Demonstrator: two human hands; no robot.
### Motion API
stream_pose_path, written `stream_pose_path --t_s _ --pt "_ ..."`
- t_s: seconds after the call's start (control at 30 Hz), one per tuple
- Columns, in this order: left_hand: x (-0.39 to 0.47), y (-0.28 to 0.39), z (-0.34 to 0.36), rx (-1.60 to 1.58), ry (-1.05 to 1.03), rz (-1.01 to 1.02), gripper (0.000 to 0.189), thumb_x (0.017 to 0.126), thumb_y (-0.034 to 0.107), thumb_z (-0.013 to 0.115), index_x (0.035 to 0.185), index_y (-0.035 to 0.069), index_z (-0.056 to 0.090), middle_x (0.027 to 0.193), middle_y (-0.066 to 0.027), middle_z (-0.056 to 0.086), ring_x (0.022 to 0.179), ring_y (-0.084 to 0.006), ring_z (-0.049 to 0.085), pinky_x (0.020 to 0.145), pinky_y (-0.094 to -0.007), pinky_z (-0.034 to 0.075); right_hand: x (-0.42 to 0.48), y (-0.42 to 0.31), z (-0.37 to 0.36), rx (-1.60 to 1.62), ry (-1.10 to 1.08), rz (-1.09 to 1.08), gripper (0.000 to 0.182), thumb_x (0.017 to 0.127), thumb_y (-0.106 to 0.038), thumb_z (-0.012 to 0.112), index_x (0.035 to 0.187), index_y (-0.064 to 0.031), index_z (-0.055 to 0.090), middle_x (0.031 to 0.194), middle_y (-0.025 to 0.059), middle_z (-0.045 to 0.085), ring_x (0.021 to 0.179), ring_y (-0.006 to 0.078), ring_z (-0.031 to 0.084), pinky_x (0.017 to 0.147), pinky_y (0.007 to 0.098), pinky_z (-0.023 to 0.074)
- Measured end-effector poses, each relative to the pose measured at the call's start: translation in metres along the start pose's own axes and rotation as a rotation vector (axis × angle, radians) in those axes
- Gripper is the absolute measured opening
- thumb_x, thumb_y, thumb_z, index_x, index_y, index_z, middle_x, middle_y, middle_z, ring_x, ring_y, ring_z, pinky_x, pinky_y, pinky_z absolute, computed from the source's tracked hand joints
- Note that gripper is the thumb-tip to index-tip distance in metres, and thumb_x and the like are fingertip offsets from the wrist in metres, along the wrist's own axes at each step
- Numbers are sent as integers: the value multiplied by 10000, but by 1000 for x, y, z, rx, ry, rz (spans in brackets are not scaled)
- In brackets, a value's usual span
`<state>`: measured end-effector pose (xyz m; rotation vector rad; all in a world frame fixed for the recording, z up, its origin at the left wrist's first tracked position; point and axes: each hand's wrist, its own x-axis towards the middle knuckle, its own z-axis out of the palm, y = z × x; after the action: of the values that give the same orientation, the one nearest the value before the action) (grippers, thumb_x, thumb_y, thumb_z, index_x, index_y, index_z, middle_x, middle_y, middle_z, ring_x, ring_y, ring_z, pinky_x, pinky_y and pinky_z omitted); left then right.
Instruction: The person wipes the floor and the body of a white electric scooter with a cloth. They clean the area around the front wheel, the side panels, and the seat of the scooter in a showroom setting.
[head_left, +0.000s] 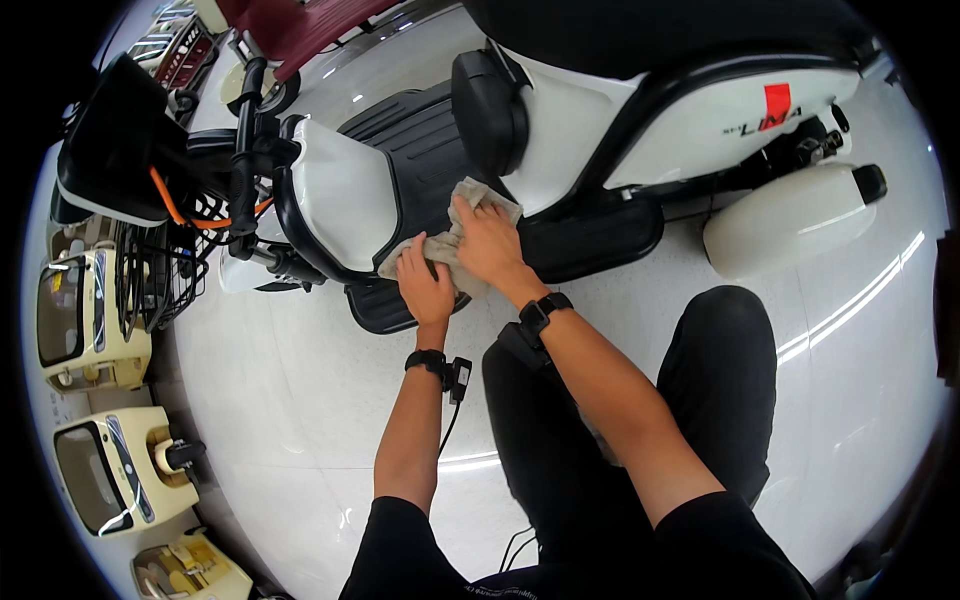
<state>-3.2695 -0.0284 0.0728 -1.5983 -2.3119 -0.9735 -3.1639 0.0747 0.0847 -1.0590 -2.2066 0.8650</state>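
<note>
A crumpled grey-beige cloth (444, 246) lies across the near part of the black ribbed footboard (420, 139) of a white electric scooter. My left hand (426, 291) grips the cloth's left end, close to the base of the white front shield (343, 196). Farther right, my right hand (491, 241) presses and holds the cloth's other end beside the white seat base (559, 127). Some of the cloth is hidden under my fingers. Each wrist wears a black strap with a small device.
The handlebar (245, 146) and a black wire basket (161, 274) stand at left. A white rear fender (787, 217) juts out at right. Several cream vehicles, one with a dark window (94, 478), line the left side. My bent knees (724, 360) are close to the scooter.
</note>
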Motion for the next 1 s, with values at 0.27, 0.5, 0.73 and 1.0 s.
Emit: stream_pose_path --t_s 0.27,0.5,0.73,1.0 --pt "-4 0 4 -43 -35 54 511 789 13 511 1300 13 524 1158 -186 588 1065 -399 523 951 -469 409 -55 -11 3 -15 287 26 746 784 -10 571 1494 -59 347 1236 215 590 1223 394 479 1106 468 333" --pt "-7 -7 5 -59 37 27 462 852 47 526 1312 -6 514 1209 -211 587 1084 -411 533 938 -470 425 -33 -20 -23 -76 311 -136 729 798 -48 606 1493 -108 391 1297 140 596 1283 341 452 1009 427 386" --pt "-6 -13 7 -64 39 2 392 914 105 545 1292 2 537 1173 -192 606 1036 -387 550 905 -458 435 -3 -17 -12 -389 305 -43 760 797 -117 623 1510 -106 363 1209 136 629 1073 304 521 879 401 430" --pt "-2 -7 5 -42 15 -40 373 922 112 532 1280 9 547 1179 -192 599 1075 -375 557 939 -434 433 -20 -1 -16 -205 176 96 805 790 -150 636 1516 -33 307 1117 165 645 1109 343 514 933 435 433"
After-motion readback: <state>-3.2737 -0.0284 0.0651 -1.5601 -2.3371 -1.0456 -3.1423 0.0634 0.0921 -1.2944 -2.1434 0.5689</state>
